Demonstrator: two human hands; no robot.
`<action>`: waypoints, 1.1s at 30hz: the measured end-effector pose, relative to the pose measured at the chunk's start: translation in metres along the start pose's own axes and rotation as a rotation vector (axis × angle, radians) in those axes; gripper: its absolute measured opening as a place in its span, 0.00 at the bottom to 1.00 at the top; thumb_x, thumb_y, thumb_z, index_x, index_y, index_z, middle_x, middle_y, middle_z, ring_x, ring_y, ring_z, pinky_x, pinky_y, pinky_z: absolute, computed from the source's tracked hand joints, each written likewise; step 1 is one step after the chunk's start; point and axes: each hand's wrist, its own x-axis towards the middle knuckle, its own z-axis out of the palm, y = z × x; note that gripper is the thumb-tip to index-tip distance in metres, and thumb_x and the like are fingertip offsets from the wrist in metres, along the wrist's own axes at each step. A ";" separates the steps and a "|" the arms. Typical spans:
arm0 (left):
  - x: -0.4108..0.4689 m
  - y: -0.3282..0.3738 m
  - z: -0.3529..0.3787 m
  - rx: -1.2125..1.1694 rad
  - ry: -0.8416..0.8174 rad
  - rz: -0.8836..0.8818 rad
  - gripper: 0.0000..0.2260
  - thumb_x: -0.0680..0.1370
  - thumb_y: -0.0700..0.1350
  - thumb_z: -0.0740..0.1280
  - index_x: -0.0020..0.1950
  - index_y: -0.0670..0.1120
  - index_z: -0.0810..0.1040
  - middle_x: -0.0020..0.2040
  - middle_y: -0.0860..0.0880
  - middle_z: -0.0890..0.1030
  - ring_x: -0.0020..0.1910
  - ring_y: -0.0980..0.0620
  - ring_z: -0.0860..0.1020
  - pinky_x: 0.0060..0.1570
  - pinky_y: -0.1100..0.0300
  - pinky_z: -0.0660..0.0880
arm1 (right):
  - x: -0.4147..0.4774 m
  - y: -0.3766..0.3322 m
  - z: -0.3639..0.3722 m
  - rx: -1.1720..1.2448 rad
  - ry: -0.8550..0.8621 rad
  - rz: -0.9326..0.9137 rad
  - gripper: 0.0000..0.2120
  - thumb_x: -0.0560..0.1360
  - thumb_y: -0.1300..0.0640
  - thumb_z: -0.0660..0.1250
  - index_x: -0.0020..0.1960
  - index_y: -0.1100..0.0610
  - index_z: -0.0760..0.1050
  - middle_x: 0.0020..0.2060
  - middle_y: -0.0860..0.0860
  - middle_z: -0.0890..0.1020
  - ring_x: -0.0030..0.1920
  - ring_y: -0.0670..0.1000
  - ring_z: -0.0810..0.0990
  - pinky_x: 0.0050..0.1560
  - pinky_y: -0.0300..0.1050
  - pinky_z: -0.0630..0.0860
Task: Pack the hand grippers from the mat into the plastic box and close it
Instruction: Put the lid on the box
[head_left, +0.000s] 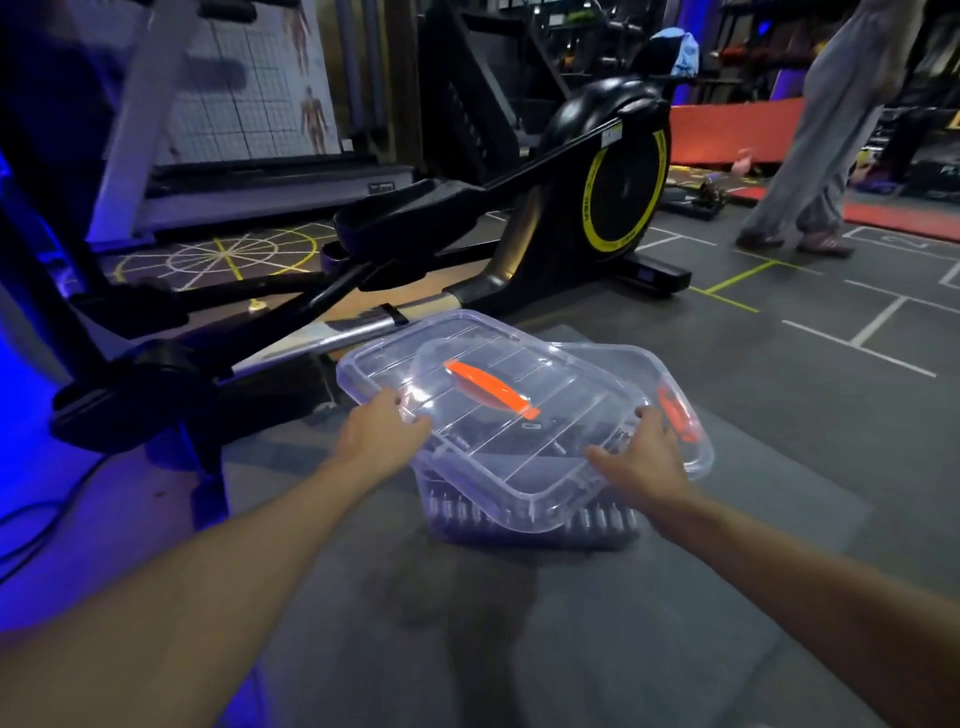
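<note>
Grey mat (519, 623) in the foreground, both forearms reaching over it toward twelve o'clock. The left hand (382, 423) takes the clear lid (498, 457) at its nine o'clock edge, thumb on top, fingers tucked under the rim. The right hand (644, 457) has the four o'clock side, thumb flat on top, fingers curled over the edge. Underneath, the plastic box (519, 535) sits on the mat with the hand grippers (457, 506) inside. Their coil springs show through the near wall.

The lid, orange handle (491, 387) up, hangs over the box twisted out of line. One corner overshoots at ten o'clock, and it isn't seated. Here's the danger: press down on that skew and the rim rides across a corner, so the orange latch (675, 415) at three o'clock likely won't catch. A gripper standing proud could prop the lid too, though I can't tell if one does.

Beyond at twelve is a black elliptical trainer (613, 171). At two o'clock, another person's legs (810, 156).
</note>
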 end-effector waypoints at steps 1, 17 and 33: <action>-0.001 -0.001 -0.004 0.031 -0.046 0.065 0.23 0.75 0.53 0.64 0.69 0.48 0.71 0.58 0.40 0.79 0.56 0.39 0.77 0.50 0.55 0.71 | 0.000 0.002 0.000 -0.006 0.003 0.008 0.35 0.67 0.49 0.73 0.68 0.57 0.61 0.64 0.60 0.71 0.64 0.61 0.70 0.62 0.58 0.72; -0.003 0.003 0.002 0.331 -0.172 0.515 0.18 0.69 0.71 0.65 0.52 0.63 0.72 0.60 0.54 0.70 0.61 0.51 0.70 0.63 0.44 0.61 | 0.015 0.017 -0.007 -0.033 0.078 -0.009 0.25 0.70 0.58 0.63 0.66 0.53 0.63 0.50 0.51 0.76 0.57 0.60 0.77 0.62 0.59 0.71; -0.003 0.035 0.039 0.214 -0.072 0.711 0.18 0.71 0.64 0.69 0.51 0.51 0.80 0.47 0.57 0.73 0.47 0.56 0.72 0.54 0.52 0.73 | 0.048 0.041 -0.027 0.051 0.071 0.003 0.30 0.71 0.58 0.65 0.70 0.50 0.59 0.57 0.58 0.78 0.53 0.63 0.78 0.55 0.57 0.76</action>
